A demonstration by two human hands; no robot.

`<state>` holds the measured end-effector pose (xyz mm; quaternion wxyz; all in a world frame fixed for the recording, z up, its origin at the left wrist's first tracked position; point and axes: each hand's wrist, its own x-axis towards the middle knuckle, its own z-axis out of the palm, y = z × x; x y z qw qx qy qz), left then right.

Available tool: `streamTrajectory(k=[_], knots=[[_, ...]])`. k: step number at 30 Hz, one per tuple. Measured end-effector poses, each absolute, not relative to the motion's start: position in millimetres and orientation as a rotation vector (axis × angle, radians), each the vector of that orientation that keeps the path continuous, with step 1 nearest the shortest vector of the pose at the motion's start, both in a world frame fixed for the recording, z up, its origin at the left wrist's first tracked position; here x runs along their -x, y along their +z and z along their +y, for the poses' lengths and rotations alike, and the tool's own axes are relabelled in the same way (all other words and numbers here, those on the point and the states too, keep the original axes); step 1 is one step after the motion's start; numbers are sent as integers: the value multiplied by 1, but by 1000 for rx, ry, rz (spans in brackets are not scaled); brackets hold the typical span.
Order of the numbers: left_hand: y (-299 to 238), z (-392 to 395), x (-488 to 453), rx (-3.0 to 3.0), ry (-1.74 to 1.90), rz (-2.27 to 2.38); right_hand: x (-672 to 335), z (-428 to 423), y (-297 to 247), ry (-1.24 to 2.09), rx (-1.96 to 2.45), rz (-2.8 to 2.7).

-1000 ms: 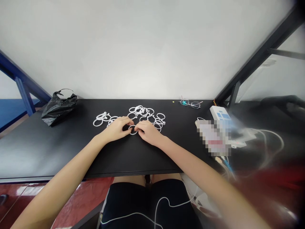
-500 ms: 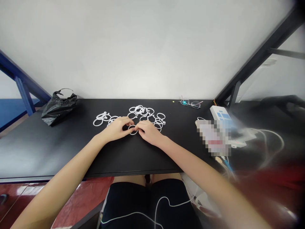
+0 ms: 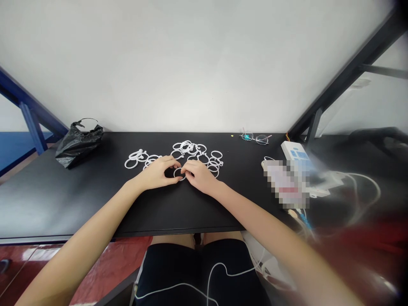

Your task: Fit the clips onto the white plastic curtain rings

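A thin white plastic ring, which looks like a curtain ring, is between my two hands just above or on the black table. My left hand curves around its left side, thumb at the near edge and fingertips by the far edge. The fingers of my right hand pinch the ring's right side and hide that part. Behind my hands lies a pile of similar white rings, several with small knobs or eyelets. A smaller group of rings lies left of my left hand.
A crumpled black plastic bag sits at the table's left. Eyeglasses lie near the wall. To the right are a white-blue box, a blurred-out object and white cables. Another cable crosses my lap.
The ring has shifted slightly right between my hands. My left thumb has moved a little toward the ring's near edge. Rings beside my right hand have been nudged slightly right.
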<state>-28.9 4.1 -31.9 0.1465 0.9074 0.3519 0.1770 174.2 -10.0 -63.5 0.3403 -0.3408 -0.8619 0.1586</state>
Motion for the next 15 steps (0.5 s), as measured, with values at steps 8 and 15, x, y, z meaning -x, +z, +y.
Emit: streamTrajectory(k=[8, 15], knots=[[-37, 6, 30, -2602, 516, 1028, -174, -12, -64, 397, 869, -2235], [-39, 8, 31, -2577, 485, 1089, -175, -12, -62, 417, 920, -2277]])
